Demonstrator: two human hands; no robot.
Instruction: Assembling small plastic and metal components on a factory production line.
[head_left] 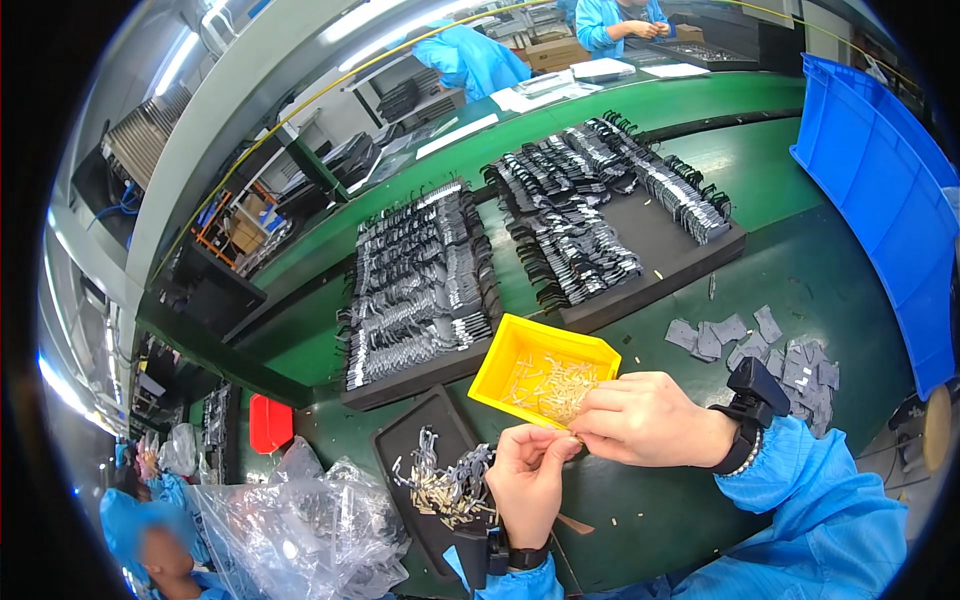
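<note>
My left hand [530,478] and my right hand [640,420] meet at the near edge of a yellow bin [492,372]. Thumb and fingers of each are pinched together; whatever they grip between them is too small to make out. Inside the bin lie many small brass-coloured metal pieces [562,385]. Left of my left hand, a black tray [402,440] carries a heap of small grey-and-gold parts [448,490]. Both wrists wear dark devices on straps.
Two black foam trays, one at left [375,397] and one at right [690,262], hold dense rows of dark parts. Grey flat pieces [800,370] lie at right beside a blue crate [880,200]. Clear plastic bags [300,530] and a red bin [270,424] sit left. Other people in blue work nearby.
</note>
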